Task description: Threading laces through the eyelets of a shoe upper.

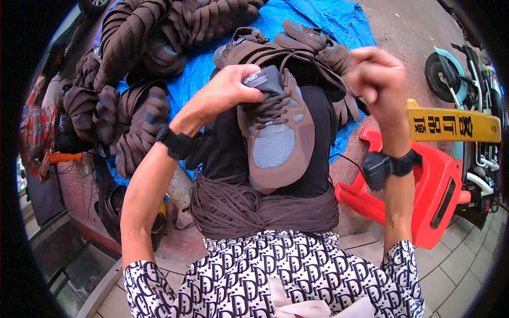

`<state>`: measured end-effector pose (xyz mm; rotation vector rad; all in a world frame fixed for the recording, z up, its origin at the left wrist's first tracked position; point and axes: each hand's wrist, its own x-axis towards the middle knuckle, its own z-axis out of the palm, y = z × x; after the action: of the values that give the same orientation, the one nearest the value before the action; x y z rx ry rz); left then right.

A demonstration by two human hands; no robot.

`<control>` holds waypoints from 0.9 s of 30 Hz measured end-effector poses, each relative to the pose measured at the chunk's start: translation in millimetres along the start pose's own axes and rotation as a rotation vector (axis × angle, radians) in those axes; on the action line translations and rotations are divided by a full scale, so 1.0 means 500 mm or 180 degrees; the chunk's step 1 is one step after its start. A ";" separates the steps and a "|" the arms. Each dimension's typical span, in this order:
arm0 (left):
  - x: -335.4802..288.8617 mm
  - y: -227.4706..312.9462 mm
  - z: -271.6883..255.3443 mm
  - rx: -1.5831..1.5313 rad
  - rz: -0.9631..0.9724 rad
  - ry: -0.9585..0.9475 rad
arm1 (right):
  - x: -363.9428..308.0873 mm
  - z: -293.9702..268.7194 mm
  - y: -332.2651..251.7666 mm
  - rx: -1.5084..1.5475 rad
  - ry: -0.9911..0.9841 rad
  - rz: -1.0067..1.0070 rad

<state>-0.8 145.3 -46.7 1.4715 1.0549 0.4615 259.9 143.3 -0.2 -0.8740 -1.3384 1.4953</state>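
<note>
A brown shoe [283, 172] with a grey-blue mesh toe rests on my lap, toe toward me. My left hand [230, 91] is closed on its dark padded tongue [271, 79], thumb on the near side. Brown laces [270, 115] cross the front of the shoe. A dark lace strand [313, 54] runs from the shoe's top toward my right hand [375, 79]. That hand is raised to the right, closed in a fist and partly blurred, apparently on the shoelace. A thick bundle of loose brown laces [225, 204] lies across my lap.
Stacked brown shoe parts [140, 32] and more stacks [143, 124] lie on a blue tarp [339, 21]. Other shoes [302, 36] sit beyond my knees. On the right are a red plastic stool [437, 204], a yellow board [456, 124] and a wheel [442, 77]. A person in plaid [37, 127] is at far left.
</note>
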 end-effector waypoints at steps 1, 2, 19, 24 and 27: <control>-0.007 0.001 -0.004 -0.0468 -0.0139 0.0043 | -0.001 0.030 0.001 -0.0841 -0.0231 -0.0077; -0.010 -0.001 -0.005 -0.0467 -0.0124 0.0036 | 0.001 0.070 0.009 -0.1305 -0.0378 -0.0447; 0.005 -0.019 0.004 -0.1077 -0.0039 -0.0042 | -0.002 0.127 0.100 -0.3151 -0.0180 -0.1696; 0.002 -0.015 0.010 -0.1140 -0.0051 0.0000 | -0.004 0.129 0.109 -0.3379 0.0083 -0.1681; 0.000 -0.013 0.018 -0.1175 -0.0082 0.0064 | -0.004 0.125 0.108 -0.3440 0.0104 -0.1721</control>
<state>3.9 139.5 -54.7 1.1270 0.9446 0.6178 193.1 121.2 -43.4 -1.0215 -2.1624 0.2617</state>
